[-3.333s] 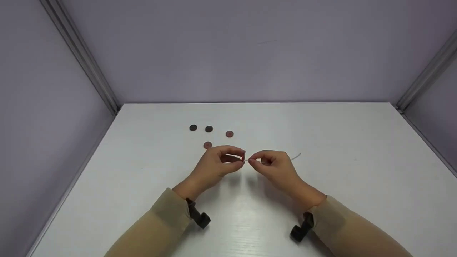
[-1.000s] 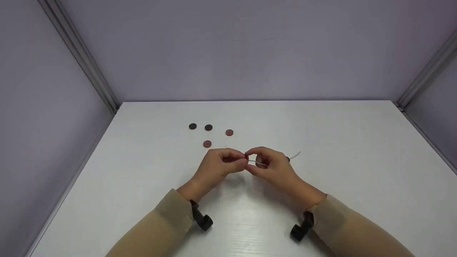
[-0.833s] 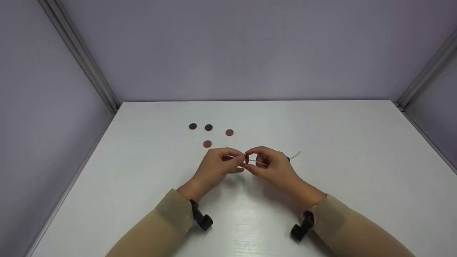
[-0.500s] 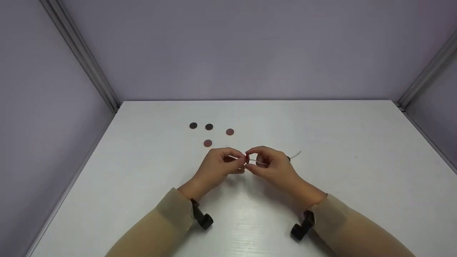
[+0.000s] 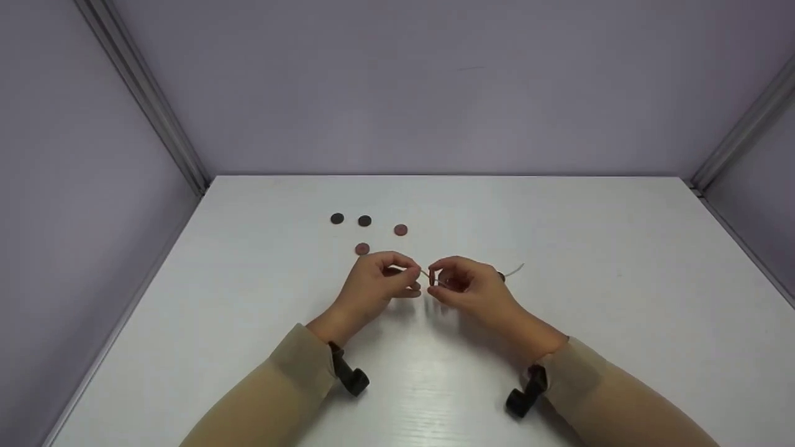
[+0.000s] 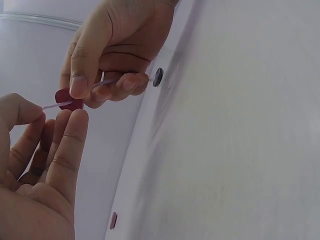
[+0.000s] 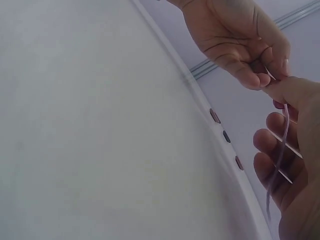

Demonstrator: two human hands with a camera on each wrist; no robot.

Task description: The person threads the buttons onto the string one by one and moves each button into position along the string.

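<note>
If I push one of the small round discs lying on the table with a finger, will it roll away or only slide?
The dark disc lies flat on the white table, so it would probably slide, not roll. It looks thin and small, so likely light and easily flicked. Lying so flat, it may be awkward to pick up; the right hand pinches a red disc by its faces.

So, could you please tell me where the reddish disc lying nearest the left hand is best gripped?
Pinch the reddish disc by its opposite rim edges, coming straight down from above. It lies flat on the table, so its faces offer no hold, and its neighbours stand apart.
</note>
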